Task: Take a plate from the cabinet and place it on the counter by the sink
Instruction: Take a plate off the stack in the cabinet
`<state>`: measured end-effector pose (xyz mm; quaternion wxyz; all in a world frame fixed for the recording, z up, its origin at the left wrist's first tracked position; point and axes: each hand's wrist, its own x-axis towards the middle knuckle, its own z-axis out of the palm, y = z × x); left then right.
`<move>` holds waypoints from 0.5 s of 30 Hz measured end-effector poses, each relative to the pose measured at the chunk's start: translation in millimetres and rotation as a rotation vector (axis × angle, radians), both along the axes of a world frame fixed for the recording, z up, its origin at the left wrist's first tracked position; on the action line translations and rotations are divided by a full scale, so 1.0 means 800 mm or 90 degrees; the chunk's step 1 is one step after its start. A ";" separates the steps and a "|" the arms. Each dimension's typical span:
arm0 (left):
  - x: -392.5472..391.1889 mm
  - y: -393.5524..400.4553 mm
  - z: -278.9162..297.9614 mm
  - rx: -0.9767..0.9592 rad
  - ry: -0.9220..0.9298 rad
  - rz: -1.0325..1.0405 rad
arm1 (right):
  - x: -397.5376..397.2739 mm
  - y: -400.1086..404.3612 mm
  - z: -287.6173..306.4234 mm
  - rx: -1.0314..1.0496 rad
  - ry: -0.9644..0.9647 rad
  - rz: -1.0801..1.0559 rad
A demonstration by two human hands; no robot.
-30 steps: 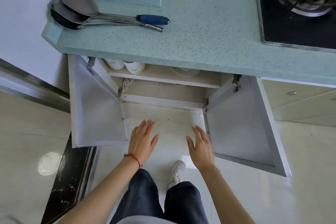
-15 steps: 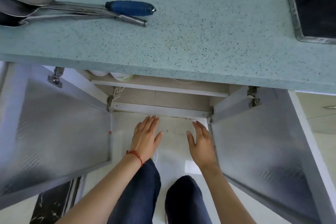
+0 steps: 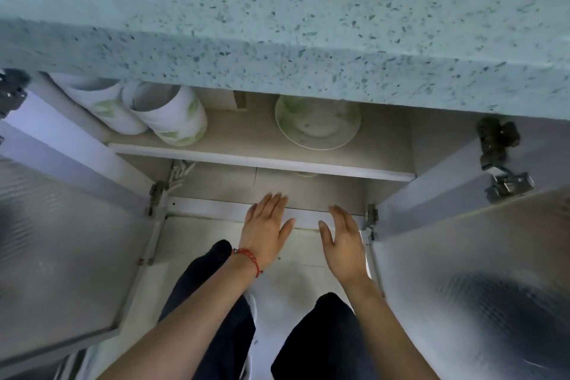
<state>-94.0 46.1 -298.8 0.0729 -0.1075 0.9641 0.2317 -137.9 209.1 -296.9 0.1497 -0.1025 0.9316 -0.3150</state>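
Observation:
A white plate with green leaf marks (image 3: 317, 126) lies flat on the upper shelf (image 3: 246, 157) of the open cabinet, under the speckled blue-green counter (image 3: 277, 25). My left hand (image 3: 265, 231), with a red string on its wrist, is held out flat at the cabinet's bottom front rail, fingers apart, empty. My right hand (image 3: 342, 241) is beside it, also spread and empty. Both hands are below the shelf and well short of the plate.
Two stacks of white bowls with green marks (image 3: 172, 120) lie tipped at the shelf's left end. The left door (image 3: 68, 256) and the right door (image 3: 481, 271) stand wide open on either side. My dark-trousered knees are below my arms.
The camera has dropped lower and closer to the cabinet, so the shelf, plate and bowls now show. Both hands have moved forward to the cabinet's bottom rail, still empty.

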 end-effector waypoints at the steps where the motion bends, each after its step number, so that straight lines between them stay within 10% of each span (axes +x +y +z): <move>1: -0.006 0.002 -0.016 0.003 0.001 -0.001 | -0.006 -0.001 -0.015 -0.005 0.004 -0.004; 15: -0.082 0.012 -0.193 -0.008 0.093 0.051 | -0.090 -0.016 -0.184 -0.095 0.093 0.039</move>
